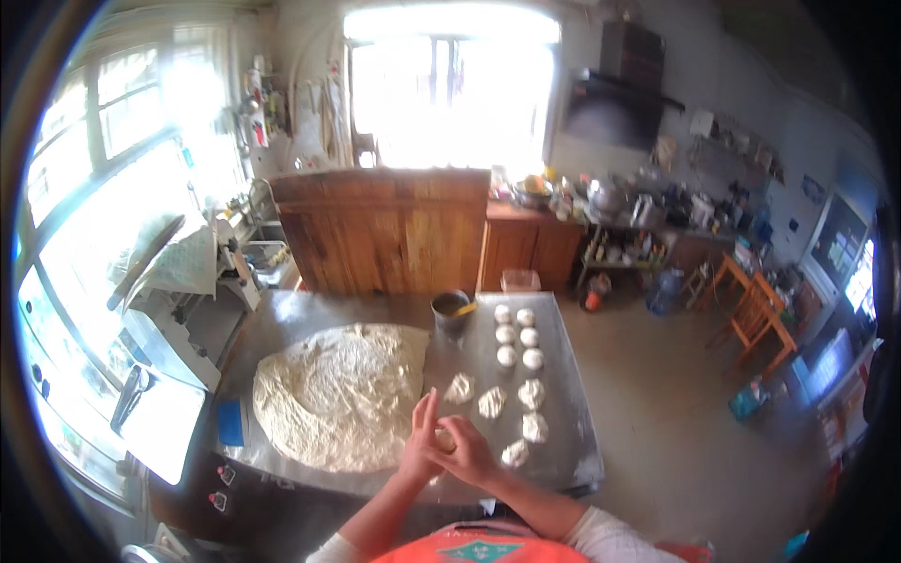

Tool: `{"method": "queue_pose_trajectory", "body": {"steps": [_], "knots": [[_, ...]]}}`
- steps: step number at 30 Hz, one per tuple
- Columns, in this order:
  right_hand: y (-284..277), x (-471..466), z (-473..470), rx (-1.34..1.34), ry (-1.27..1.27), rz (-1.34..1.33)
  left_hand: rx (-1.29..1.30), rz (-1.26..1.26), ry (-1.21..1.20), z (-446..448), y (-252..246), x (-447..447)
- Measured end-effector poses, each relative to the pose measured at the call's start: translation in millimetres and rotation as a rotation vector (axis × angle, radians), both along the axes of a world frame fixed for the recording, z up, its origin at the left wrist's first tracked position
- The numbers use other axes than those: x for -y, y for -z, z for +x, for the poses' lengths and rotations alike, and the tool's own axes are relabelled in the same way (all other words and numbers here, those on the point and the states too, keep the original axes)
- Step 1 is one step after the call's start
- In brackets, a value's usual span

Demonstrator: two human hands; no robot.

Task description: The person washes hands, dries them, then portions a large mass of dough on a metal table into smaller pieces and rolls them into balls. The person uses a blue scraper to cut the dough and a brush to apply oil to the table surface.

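Near the front of the metal-topped table, my left hand (421,440) and my right hand (464,452) are cupped together around a small piece of dough (445,441). The fingers hide most of that piece. A large, soft mass of dough (345,394) spreads over the table to the left of my hands. Just beyond and to the right lie several rough dough lumps (492,402). Behind those, smooth round dough balls (505,356) stand in two columns.
A dark pot (450,307) with a yellow-handled utensil stands at the table's back. A blue flat piece (230,423) lies on the left edge. A wooden panel (383,232) rises behind the table (574,422). White-sided equipment (225,331) stands left; wooden chairs (757,317) are far right.
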State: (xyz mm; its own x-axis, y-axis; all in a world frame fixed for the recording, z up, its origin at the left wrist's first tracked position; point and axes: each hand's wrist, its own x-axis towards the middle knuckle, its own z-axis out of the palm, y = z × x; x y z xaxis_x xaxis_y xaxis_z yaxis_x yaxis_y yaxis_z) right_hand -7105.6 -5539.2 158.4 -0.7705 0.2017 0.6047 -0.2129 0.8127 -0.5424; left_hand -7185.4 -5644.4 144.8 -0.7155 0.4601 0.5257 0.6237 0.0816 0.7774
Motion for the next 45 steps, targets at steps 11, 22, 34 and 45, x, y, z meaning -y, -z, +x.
{"method": "queue_pose_trajectory", "body": {"steps": [11, 22, 34, 45], "knots": [[168.0, -68.2, 10.7, 0.515, 0.339, -0.250, 0.480, -0.594, 0.289, 38.1, 58.1, 7.1], [196.8, -114.9, 29.1, 0.660, -0.254, -2.073, 0.422, -0.420, 0.368, 13.0, 107.1, -88.2], [173.9, -310.4, -24.2, 0.627, 0.090, -1.829, 0.027, -0.714, 0.251, -75.8, 202.8, -242.7], [214.4, -430.5, -341.2, 0.662, 0.058, 0.178, 1.685, 0.172, 0.007, -60.5, 174.9, -180.5]]}}
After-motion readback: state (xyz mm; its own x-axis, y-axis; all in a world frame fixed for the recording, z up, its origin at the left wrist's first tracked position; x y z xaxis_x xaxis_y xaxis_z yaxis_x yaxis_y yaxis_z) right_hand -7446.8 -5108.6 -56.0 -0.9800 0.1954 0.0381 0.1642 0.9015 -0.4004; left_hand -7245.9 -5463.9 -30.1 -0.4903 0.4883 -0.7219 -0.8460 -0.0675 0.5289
